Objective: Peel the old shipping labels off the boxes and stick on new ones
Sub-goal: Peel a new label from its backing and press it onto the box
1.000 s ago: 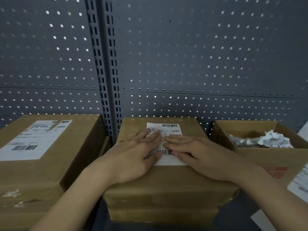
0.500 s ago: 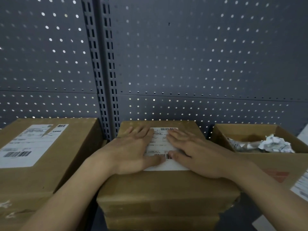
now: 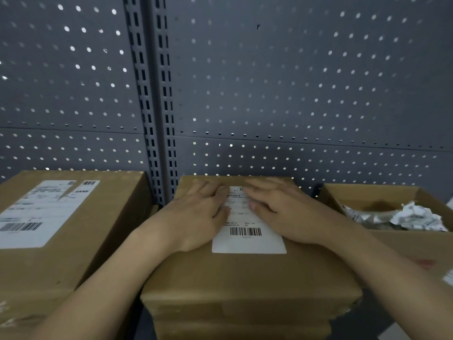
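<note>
A closed brown cardboard box (image 3: 245, 278) sits in the middle of the shelf, on top of another box. A white shipping label (image 3: 247, 238) with a barcode lies flat on its top. My left hand (image 3: 196, 217) lies flat on the label's left side and far end, fingers straight. My right hand (image 3: 282, 212) presses flat on the label's right side and far end. Both hands cover the label's upper part; the barcode end nearest me shows.
A bigger brown box (image 3: 81, 231) with a large white label (image 3: 36, 212) stands at the left. An open box (image 3: 392, 195) at the right holds crumpled label paper (image 3: 414, 217). A grey perforated back panel (image 3: 269, 82) rises behind. White sheets show at the lower right.
Both hands have slid along the label away from me, from its near half to its far end. The barcode end is uncovered now.
</note>
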{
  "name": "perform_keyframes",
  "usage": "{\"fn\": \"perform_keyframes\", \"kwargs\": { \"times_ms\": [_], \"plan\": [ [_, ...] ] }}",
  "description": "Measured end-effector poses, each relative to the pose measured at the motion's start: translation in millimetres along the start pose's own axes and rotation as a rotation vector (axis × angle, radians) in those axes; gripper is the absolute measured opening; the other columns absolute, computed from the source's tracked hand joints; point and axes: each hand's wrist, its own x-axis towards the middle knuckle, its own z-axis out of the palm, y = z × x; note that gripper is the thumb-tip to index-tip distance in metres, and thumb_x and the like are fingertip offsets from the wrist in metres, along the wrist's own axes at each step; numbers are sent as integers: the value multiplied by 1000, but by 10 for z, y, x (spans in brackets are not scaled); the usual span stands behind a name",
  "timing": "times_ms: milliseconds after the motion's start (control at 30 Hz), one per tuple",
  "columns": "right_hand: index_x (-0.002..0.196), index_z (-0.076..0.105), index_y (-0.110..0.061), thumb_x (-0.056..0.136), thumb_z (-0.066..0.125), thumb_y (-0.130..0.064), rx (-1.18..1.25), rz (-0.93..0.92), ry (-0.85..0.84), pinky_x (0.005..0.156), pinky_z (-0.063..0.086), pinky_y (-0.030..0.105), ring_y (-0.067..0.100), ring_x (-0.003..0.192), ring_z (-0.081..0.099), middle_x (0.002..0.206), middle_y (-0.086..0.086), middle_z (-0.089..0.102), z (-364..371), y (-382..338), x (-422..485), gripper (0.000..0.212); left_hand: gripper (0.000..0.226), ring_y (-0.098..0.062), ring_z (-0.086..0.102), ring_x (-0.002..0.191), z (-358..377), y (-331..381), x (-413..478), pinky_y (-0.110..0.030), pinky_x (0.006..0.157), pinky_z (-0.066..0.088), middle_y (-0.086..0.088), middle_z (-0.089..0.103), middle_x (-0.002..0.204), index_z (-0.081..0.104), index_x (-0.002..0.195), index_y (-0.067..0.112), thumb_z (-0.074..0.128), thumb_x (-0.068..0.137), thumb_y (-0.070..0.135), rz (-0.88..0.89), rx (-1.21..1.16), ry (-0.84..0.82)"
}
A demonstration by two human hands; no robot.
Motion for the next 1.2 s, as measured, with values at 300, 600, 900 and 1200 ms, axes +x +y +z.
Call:
{"fn": "perform_keyframes", "kwargs": {
  "times_ms": [300, 600, 900, 1200],
  "plan": [
    [155, 12, -26, 105, 21, -41, -35, 62, -146, 120, -3, 24, 2, 147, -1, 161, -14, 3, 155, 76, 66, 53, 60, -5, -15, 146, 68, 1, 6, -22, 113, -13, 12, -9, 162, -4, 156, 25, 15, 103, 47, -55, 39, -64],
    [154, 2, -35, 99, 18, -59, -14, 105, -213, 120, -6, 30, -1, 145, -11, 160, -20, -8, 83, 21, 25, 63, 60, -11, -8, 149, 8, 41, -53, -31, 120, -5, 7, 1, 163, 6, 156, 20, 21, 104, 46, -46, 27, -48],
    [156, 10, -22, 104, 17, -47, -102, 111, -184, 122, -2, 36, 10, 149, -2, 163, -7, 2, 89, -119, 16, 58, 60, -12, -8, 149, 6, 123, -136, -33, 119, -5, 9, -3, 163, 4, 156, 24, 20, 103, 47, -113, 77, -54],
    [155, 14, -23, 105, 20, -42, -26, 64, -164, 120, -3, 28, 7, 149, -2, 163, -5, 2, 33, -250, -289, 54, 57, -11, 1, 148, -8, 143, -159, -29, 117, 1, 8, 8, 163, 14, 156, 21, 24, 104, 44, -79, 32, 27]
  ]
}}
